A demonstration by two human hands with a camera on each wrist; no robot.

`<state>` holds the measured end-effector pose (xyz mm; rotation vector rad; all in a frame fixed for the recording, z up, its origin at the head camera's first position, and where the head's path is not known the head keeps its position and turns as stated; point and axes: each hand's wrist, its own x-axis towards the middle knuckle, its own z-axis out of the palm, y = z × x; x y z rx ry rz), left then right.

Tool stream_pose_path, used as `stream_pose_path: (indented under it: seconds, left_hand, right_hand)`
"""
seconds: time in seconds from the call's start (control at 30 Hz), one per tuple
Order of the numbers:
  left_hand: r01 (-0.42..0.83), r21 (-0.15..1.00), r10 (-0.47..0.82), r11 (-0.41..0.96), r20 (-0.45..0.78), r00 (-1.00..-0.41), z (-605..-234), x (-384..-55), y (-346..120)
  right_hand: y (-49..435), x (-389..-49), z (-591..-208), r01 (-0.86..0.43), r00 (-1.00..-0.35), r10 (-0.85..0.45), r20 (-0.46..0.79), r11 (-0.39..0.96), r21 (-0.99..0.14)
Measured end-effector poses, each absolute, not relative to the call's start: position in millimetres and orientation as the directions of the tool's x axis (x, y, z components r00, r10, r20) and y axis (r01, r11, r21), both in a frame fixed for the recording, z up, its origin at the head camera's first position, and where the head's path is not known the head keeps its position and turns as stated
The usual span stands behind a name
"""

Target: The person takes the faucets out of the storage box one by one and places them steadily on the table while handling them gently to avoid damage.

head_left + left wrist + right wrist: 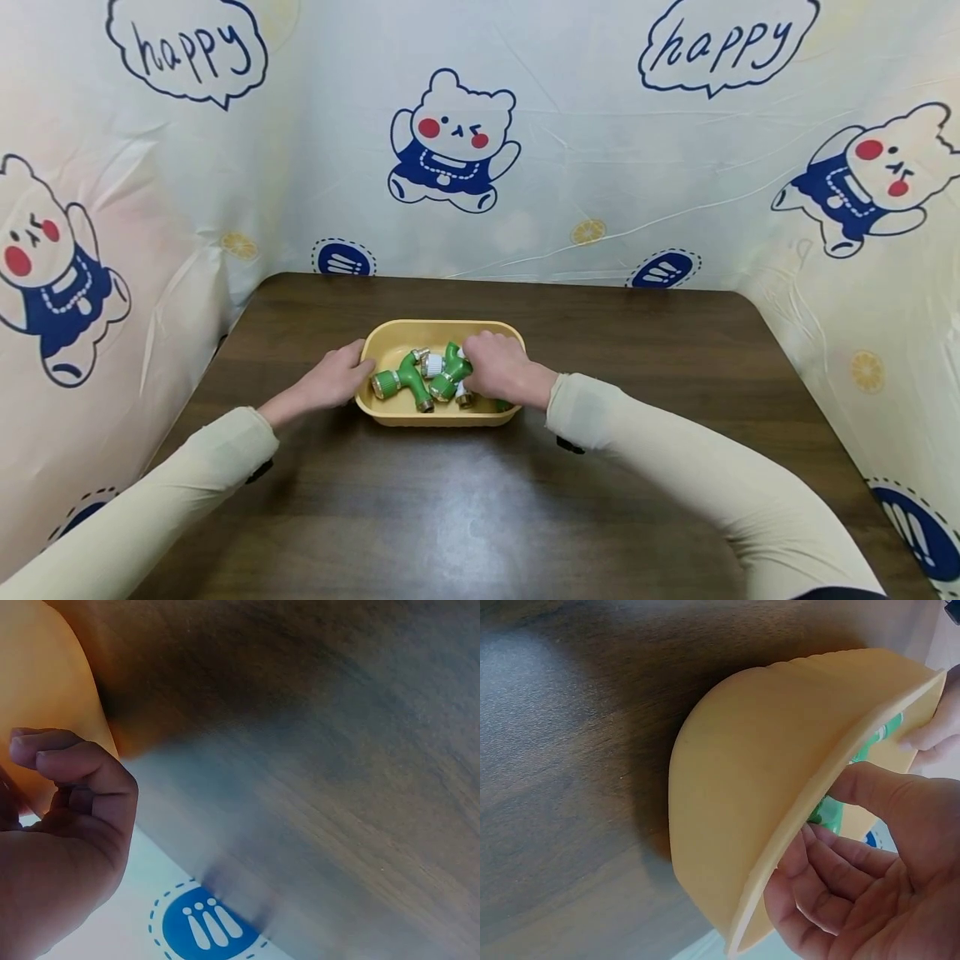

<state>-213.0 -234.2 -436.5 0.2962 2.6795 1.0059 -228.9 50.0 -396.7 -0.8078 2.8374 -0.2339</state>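
A yellow plastic basin (442, 421) stands on the table with several green pipe fittings inside. At its left end lies one branched green fitting (405, 381) with brass-coloured ends. Beside it, another green fitting (448, 375) shows a white ribbed part. My left hand (341, 372) grips the basin's left rim, thumb over the inner side and curled fingers (82, 761) against the outer wall. My right hand (497, 367) reaches over the right end into the basin. In the right wrist view, its thumb and fingers pinch a green fitting (829, 814), mostly hidden by the hand.
The dark wooden table (637, 358) extends around the basin on every side. A white printed cloth (562, 150) with cartoon bears hangs behind the table and along both sides.
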Motion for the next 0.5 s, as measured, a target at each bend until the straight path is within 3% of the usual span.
stream_pose_path:
  seconds: [0.5]
  left_hand:
    - [0.099,0.670,0.280,0.736,-0.167,-0.945,-436.5,-211.3,-232.2]
  right_hand:
    - [54.1,-230.0,-390.2,-0.482,-0.847,-0.513,-0.140,0.851,-0.207]
